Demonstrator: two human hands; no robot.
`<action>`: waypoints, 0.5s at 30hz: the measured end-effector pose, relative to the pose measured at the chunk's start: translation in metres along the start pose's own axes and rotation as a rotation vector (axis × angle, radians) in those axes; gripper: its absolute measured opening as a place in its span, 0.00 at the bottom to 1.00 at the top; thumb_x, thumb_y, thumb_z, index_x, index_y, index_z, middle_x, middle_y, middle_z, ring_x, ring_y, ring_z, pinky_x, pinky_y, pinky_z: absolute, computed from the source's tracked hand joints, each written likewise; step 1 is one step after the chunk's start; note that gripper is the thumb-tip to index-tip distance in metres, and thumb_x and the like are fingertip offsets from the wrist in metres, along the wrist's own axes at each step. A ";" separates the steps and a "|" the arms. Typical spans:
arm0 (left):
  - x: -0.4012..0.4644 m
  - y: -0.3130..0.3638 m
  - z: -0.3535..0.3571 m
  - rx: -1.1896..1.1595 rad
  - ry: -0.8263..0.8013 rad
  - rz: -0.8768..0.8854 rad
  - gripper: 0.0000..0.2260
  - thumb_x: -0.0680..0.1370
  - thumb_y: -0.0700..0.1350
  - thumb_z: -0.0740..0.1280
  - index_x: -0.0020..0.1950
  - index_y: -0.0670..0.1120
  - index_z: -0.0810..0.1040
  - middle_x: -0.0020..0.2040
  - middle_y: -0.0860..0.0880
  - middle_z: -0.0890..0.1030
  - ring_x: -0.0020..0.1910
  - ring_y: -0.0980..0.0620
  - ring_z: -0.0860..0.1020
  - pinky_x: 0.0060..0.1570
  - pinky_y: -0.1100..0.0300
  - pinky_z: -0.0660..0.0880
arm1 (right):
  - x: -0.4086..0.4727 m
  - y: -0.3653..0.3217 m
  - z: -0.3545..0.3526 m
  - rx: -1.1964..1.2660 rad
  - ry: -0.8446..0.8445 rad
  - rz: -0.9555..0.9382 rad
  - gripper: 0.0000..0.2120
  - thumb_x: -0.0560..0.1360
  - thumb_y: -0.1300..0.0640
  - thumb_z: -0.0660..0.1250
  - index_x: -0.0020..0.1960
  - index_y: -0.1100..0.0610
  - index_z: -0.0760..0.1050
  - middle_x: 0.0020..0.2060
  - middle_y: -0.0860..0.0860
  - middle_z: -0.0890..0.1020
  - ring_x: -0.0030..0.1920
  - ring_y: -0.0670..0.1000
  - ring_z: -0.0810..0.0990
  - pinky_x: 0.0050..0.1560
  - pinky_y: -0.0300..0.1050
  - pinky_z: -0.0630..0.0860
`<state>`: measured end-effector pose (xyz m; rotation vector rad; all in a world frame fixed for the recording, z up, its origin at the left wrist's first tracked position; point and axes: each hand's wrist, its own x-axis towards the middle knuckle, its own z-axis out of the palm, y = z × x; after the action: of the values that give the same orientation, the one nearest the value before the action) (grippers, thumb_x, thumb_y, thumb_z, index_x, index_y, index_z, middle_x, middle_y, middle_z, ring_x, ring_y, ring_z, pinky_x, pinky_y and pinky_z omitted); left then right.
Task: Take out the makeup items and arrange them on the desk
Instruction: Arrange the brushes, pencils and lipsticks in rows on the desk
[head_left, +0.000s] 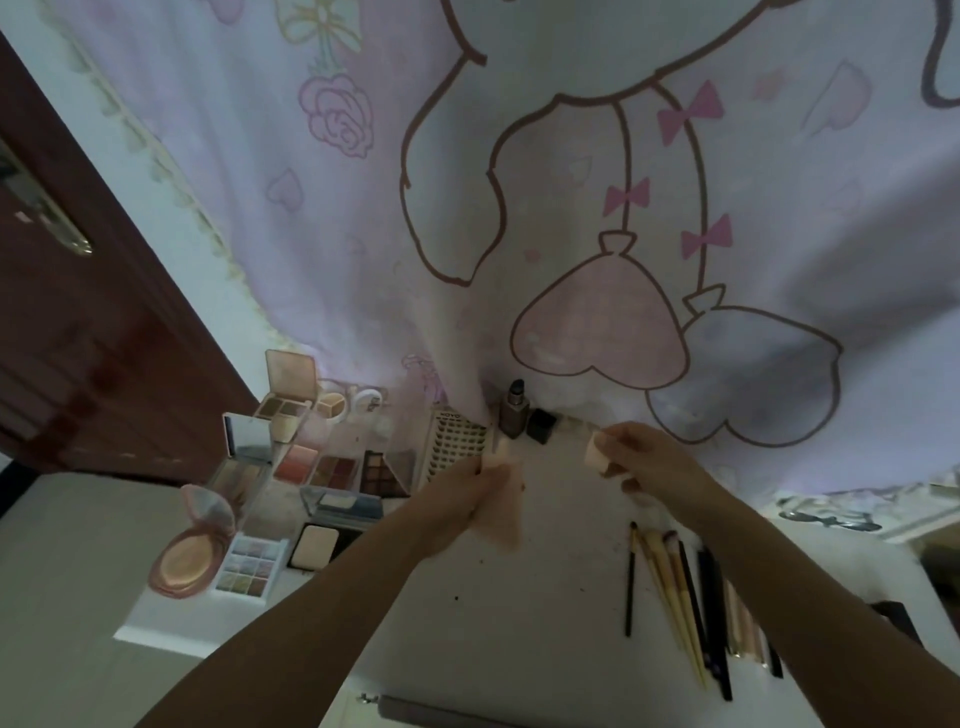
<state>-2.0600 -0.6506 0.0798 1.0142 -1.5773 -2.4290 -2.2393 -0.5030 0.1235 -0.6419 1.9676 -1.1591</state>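
Both my hands are raised over the white desk (498, 623). My right hand (644, 457) pinches a small pale makeup sponge (596, 451). My left hand (467, 499) grips a thin, see-through peach pouch or wrapper (506, 514) with a small pale piece at its top. Several open eyeshadow and blush palettes (332, 467) lie in a group on the left of the desk. A round pink compact (187, 556) lies open at the left edge. A row of makeup brushes and pencils (691, 597) lies on the right.
A foundation bottle (514, 410) and a small black box (541, 425) stand at the back by a perforated white holder (457, 441). A pink cartoon curtain (571, 182) hangs behind the desk. A dark wooden door (78, 338) is on the left.
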 end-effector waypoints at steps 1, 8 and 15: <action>0.006 -0.002 0.003 0.046 0.081 0.037 0.06 0.80 0.41 0.62 0.55 0.43 0.75 0.46 0.48 0.80 0.46 0.52 0.78 0.46 0.57 0.76 | 0.006 0.009 0.006 0.026 0.012 0.058 0.08 0.78 0.53 0.63 0.53 0.57 0.74 0.46 0.55 0.81 0.42 0.49 0.80 0.37 0.39 0.74; 0.045 -0.016 0.018 0.234 0.462 0.206 0.09 0.77 0.50 0.66 0.47 0.45 0.80 0.40 0.46 0.80 0.39 0.52 0.77 0.40 0.59 0.73 | 0.053 0.060 0.054 0.232 0.132 0.344 0.07 0.77 0.59 0.65 0.53 0.58 0.70 0.43 0.55 0.77 0.38 0.51 0.79 0.34 0.42 0.77; 0.082 -0.033 0.023 0.216 0.560 -0.002 0.08 0.78 0.45 0.64 0.42 0.42 0.78 0.43 0.41 0.81 0.44 0.42 0.81 0.48 0.46 0.80 | 0.095 0.081 0.054 0.053 0.224 0.315 0.08 0.76 0.57 0.65 0.50 0.57 0.67 0.39 0.54 0.77 0.38 0.53 0.77 0.33 0.43 0.74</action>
<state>-2.1272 -0.6498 0.0187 1.5541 -1.6300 -1.7625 -2.2556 -0.5619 0.0021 -0.1693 2.1220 -1.1186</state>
